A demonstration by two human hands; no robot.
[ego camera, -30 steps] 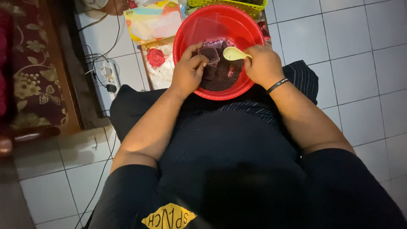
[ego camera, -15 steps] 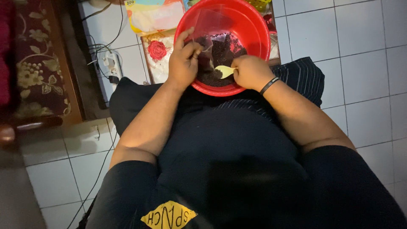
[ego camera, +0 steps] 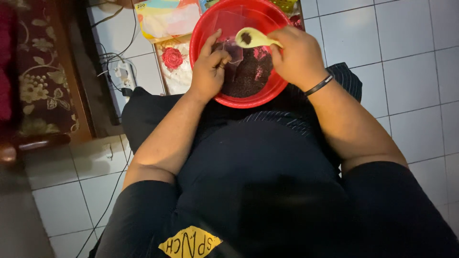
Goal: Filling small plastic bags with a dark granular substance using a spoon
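Head view, left to right: one dark wooden seat edge with floral cushion (ego camera: 33, 91) at far left; one white power strip (ego camera: 123, 76) with cables on pale floor tiles (ego camera: 411, 48); one packet printed with a red rose (ego camera: 173, 64), just beside the basin. One red plastic basin (ego camera: 203, 33) on the lap, heaped with dark crumbly grains (ego camera: 248, 76). Left hand (ego camera: 209, 74) over the basin's left rim, fingers curled, pinching one small clear plastic bag (ego camera: 229, 26) whose mouth stands up just under the spoon. One pale yellow spoon (ego camera: 253, 38) above the grains, between the two hands, bowl toward the bag, with a small dark scoop in it. Right hand (ego camera: 299, 55) closed around the spoon's handle, over the basin's right rim; one black band (ego camera: 319, 85) on that wrist. Two hands, one spoon, one bag, one basin.
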